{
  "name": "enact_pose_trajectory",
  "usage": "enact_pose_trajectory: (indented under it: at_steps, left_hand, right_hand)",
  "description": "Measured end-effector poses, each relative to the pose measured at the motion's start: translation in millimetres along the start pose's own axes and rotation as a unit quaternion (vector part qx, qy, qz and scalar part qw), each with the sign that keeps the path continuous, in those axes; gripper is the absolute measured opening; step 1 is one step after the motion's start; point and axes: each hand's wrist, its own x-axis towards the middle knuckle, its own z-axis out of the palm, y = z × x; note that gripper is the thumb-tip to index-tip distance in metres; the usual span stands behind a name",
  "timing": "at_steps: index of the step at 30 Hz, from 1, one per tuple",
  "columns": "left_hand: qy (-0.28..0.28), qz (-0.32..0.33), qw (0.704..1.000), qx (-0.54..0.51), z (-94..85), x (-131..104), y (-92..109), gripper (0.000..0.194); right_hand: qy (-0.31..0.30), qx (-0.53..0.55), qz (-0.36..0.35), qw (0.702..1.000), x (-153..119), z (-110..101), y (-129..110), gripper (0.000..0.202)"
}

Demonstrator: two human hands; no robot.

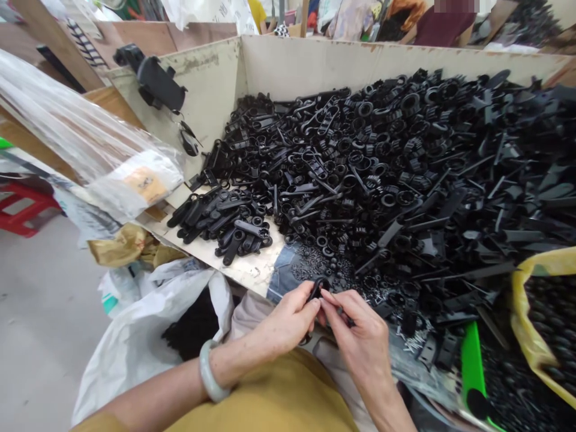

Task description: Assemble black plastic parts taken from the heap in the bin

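Note:
My left hand, with a pale bangle on its wrist, is closed around a black plastic part whose ringed end sticks up past the fingers. My right hand meets it at that ring, thumb and forefinger pinched; whatever small thing it holds is mostly hidden. Just beyond the hands, small dark pieces lie on a blue cloth. Flat black arm-shaped parts are heaped to the left on the pale table.
A large heap of black parts fills the walled table. White sack at lower left; yellow-rimmed bag and green-edged container at right. Small silvery pieces lie right of the hands. People are partly visible behind.

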Motion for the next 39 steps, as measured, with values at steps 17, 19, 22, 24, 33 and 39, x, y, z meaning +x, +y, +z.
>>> enact_pose_trajectory:
  at_steps: [17, 19, 22, 24, 33, 39]
  left_hand:
    - [0.011, 0.024, 0.999, -0.037, -1.6, 6.5, -6.7, 0.019]
    - [-0.003, 0.024, 0.997, -0.068, -2.5, 11.0, -14.5, 0.024]
    - [-0.013, 0.024, 0.996, -0.088, -3.6, 15.5, -22.6, 0.031]
    - [-0.005, 0.023, 0.995, -0.099, -4.0, 16.2, -23.7, 0.034]
    - [0.001, 0.022, 0.996, -0.088, -4.0, 14.6, -17.8, 0.035]
    - [0.006, 0.041, 0.997, -0.066, -4.3, 16.2, -22.5, 0.033]
  right_hand:
    - [0.034, -0.083, -0.014, 0.996, -14.0, 15.6, 0.7, 0.027]
    - [0.028, -0.147, -0.066, 0.987, -14.2, 13.9, 0.4, 0.032]
    - [0.002, -0.23, -0.111, 0.967, -8.6, 5.3, 0.0, 0.036]
    - [-0.036, -0.219, -0.109, 0.969, -3.2, -4.3, -1.6, 0.036]
    - [-0.075, -0.213, -0.087, 0.97, -3.9, -21.9, -1.5, 0.034]
    - [-0.081, -0.221, -0.079, 0.969, -5.4, -12.4, 5.3, 0.035]
